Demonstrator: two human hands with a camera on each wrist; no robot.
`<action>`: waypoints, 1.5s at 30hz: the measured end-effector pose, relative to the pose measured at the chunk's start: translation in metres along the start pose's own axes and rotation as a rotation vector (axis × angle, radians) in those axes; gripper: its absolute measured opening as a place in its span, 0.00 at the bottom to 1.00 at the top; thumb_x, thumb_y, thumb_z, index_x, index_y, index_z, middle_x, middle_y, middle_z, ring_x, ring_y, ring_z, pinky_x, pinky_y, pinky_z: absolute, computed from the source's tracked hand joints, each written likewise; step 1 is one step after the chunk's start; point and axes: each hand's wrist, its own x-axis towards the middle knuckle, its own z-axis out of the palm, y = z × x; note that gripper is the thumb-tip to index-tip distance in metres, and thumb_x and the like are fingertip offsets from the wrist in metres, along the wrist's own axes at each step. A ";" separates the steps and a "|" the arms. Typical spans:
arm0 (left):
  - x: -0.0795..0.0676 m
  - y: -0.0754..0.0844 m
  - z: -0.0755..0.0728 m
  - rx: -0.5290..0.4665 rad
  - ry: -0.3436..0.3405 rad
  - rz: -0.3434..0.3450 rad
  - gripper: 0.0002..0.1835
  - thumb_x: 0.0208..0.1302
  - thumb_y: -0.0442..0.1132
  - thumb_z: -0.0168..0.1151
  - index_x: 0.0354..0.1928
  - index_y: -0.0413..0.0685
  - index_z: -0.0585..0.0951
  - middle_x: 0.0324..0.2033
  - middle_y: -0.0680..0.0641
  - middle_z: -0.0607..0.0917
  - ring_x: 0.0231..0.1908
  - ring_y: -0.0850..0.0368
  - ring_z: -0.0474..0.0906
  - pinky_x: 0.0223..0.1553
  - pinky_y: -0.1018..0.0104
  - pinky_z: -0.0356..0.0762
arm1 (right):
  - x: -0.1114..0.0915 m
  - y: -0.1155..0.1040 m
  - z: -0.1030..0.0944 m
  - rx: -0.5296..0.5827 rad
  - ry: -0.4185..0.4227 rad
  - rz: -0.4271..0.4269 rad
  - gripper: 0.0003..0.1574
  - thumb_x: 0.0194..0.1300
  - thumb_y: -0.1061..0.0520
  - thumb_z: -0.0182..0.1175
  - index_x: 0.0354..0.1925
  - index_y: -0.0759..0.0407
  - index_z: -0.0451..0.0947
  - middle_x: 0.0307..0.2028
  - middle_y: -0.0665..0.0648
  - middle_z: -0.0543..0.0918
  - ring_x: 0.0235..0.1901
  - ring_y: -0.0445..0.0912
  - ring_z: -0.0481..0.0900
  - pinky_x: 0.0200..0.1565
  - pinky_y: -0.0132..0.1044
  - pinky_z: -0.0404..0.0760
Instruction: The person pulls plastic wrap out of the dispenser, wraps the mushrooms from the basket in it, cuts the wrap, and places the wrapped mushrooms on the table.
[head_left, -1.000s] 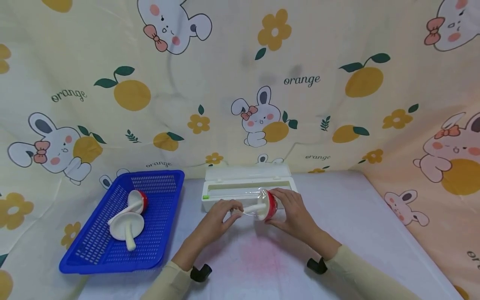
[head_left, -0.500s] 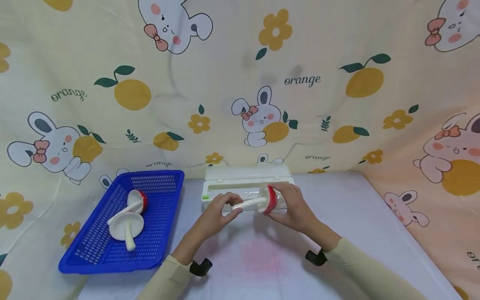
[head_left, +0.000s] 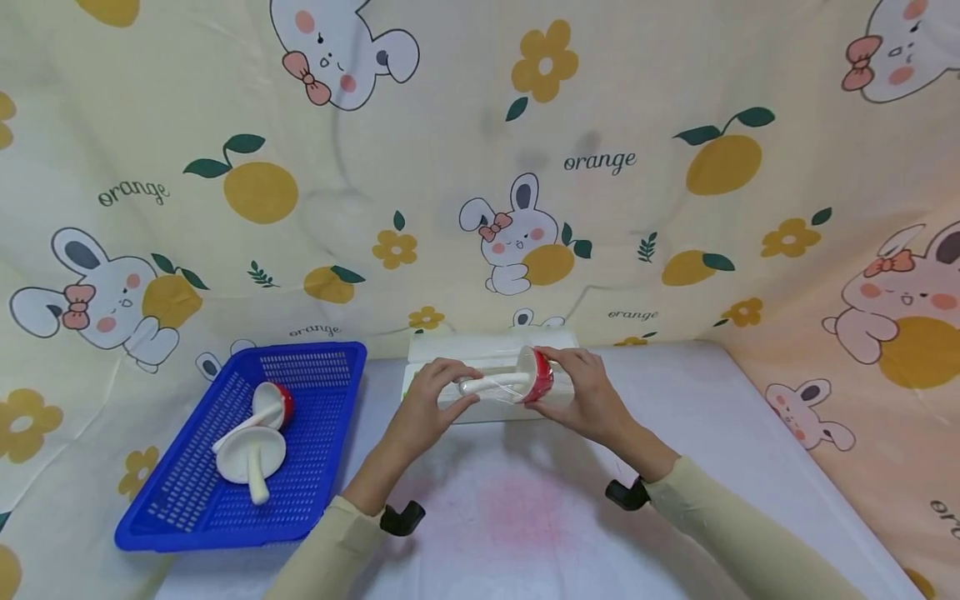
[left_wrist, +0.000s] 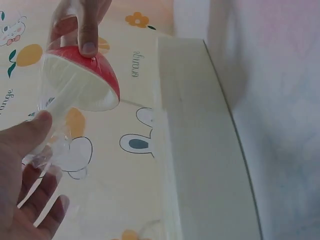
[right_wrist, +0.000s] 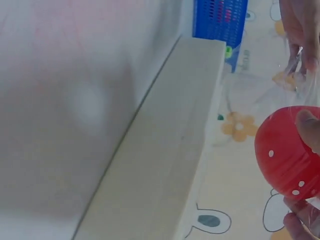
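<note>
A toy mushroom [head_left: 542,377] with a red, white-dotted cap and white stem is held sideways above the table, clear plastic film [left_wrist: 62,137] around it. At the stem end, my left hand [head_left: 431,406] pinches the stem and film between thumb and fingers. My right hand [head_left: 588,396] grips the red cap [right_wrist: 287,155] from the other side, thumb and fingers spread over it. Just behind and below both hands lies a long white cling film box [head_left: 487,410] with its lid raised at the back. The hands hide part of this box.
On the left stands a blue plastic basket [head_left: 315,500] holding a red-capped mushroom [head_left: 272,406] and a mushroom lying cap down with its stem [head_left: 257,475] showing. A patterned cloth [head_left: 420,167] hangs behind the white table [head_left: 675,467].
Both hands have lifted the mushroom slightly upward and away from me. The left fingers have shifted on the stem end, and the film now lies closer around the stem.
</note>
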 end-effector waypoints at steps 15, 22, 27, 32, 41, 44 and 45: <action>0.024 0.006 -0.010 0.011 0.130 0.032 0.17 0.64 0.39 0.80 0.53 0.49 0.88 0.43 0.51 0.89 0.47 0.53 0.81 0.54 0.49 0.82 | 0.026 0.001 -0.015 -0.053 0.000 0.049 0.58 0.48 0.51 0.89 0.74 0.54 0.74 0.62 0.60 0.84 0.62 0.58 0.76 0.64 0.58 0.73; 0.037 0.010 -0.018 0.022 0.148 0.005 0.17 0.65 0.40 0.78 0.54 0.50 0.88 0.44 0.51 0.90 0.48 0.53 0.81 0.58 0.51 0.79 | 0.041 0.002 -0.018 -0.069 0.013 0.047 0.58 0.50 0.51 0.88 0.75 0.55 0.72 0.63 0.59 0.84 0.62 0.57 0.77 0.63 0.57 0.74; 0.048 0.013 -0.024 0.037 0.153 0.001 0.17 0.66 0.41 0.78 0.55 0.50 0.88 0.45 0.51 0.90 0.49 0.52 0.81 0.59 0.52 0.79 | 0.050 0.002 -0.020 -0.070 0.023 0.067 0.58 0.52 0.51 0.87 0.76 0.54 0.71 0.65 0.59 0.83 0.62 0.56 0.77 0.63 0.57 0.75; 0.056 0.014 -0.031 0.032 0.160 0.006 0.18 0.65 0.41 0.79 0.55 0.49 0.89 0.44 0.50 0.90 0.47 0.51 0.81 0.57 0.52 0.79 | 0.058 0.001 -0.023 -0.062 0.043 0.069 0.58 0.54 0.51 0.86 0.77 0.54 0.70 0.67 0.59 0.82 0.63 0.56 0.76 0.63 0.56 0.74; 0.065 0.018 -0.041 0.041 0.164 -0.021 0.18 0.64 0.43 0.79 0.55 0.50 0.89 0.45 0.50 0.91 0.49 0.50 0.79 0.55 0.52 0.78 | 0.069 -0.001 -0.026 -0.079 0.079 0.036 0.58 0.54 0.52 0.86 0.77 0.54 0.70 0.68 0.59 0.82 0.63 0.56 0.76 0.65 0.56 0.72; 0.068 0.020 -0.044 0.048 0.173 -0.028 0.19 0.64 0.43 0.79 0.56 0.50 0.89 0.45 0.50 0.91 0.49 0.50 0.79 0.56 0.51 0.78 | 0.072 -0.002 -0.028 -0.078 0.092 0.030 0.58 0.54 0.52 0.86 0.77 0.54 0.70 0.68 0.59 0.81 0.63 0.56 0.76 0.65 0.57 0.72; 0.069 0.021 -0.045 0.050 0.177 -0.027 0.19 0.64 0.43 0.79 0.56 0.50 0.89 0.45 0.50 0.91 0.49 0.50 0.79 0.56 0.51 0.78 | 0.074 -0.003 -0.029 -0.077 0.096 0.031 0.58 0.54 0.51 0.86 0.78 0.54 0.70 0.68 0.59 0.81 0.63 0.56 0.76 0.64 0.57 0.73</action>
